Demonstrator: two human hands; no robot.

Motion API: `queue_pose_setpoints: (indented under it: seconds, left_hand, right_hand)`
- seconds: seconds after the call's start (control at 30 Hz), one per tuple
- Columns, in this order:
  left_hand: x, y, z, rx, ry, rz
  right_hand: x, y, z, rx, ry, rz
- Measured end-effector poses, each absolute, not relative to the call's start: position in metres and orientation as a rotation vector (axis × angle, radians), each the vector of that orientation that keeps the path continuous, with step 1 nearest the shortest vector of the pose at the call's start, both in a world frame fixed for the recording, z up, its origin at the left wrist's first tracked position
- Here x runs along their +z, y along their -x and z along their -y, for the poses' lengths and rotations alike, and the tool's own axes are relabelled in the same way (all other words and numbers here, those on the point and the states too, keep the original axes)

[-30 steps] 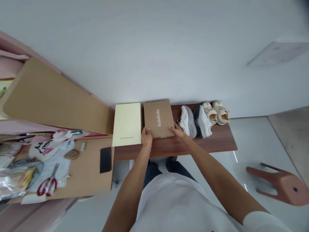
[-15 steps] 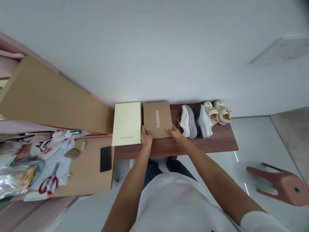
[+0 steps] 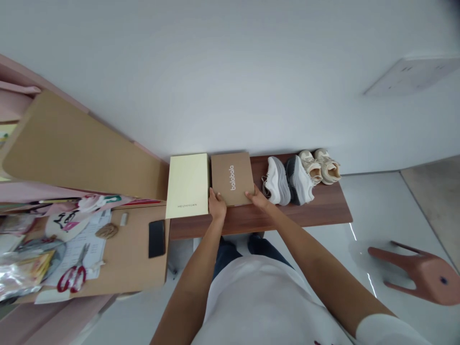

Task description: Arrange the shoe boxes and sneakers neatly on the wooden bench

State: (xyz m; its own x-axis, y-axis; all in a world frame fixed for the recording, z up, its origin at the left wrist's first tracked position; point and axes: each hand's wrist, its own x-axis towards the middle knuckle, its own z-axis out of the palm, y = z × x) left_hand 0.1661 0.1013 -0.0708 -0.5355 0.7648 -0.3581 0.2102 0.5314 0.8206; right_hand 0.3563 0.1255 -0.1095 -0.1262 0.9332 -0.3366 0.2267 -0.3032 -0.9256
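Note:
A brown shoebox marked "balabala" sits on a dark wooden bench against the wall. My left hand grips its near left corner, thumb on the lid. At the near right corner my right hand holds the same box, thumb on top and the other fingers down its side, partly hidden. Close on the left stands a pale yellow box lettered "MEIZHIYUAN", with a narrow gap between the two. To the right are white-and-grey sneakers lying on their sides and a pair of cream sneakers.
At left a desk bears a black phone, red-handled scissors, papers and plastic bags. A tan panel slants beside it. A reddish stool stands on the floor at right. The wall rises behind the bench.
The view has shifted slightly. Both hands keep their hold on the brown shoebox, which shows no clear movement on the bench.

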Motion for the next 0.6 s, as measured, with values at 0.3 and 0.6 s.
queue_pose_setpoints:
  seconds: [0.3,0.6]
  left_hand:
    - [-0.029,-0.214,-0.080,1.149,-1.183,-1.796]
    - [-0.048,-0.309,-0.069,0.854,-1.008,-1.410]
  right_hand:
    - [-0.080,-0.416,-0.115,1.299,1.631,1.283]
    - [-0.072,-0.560,-0.094,1.015,1.848,1.270]
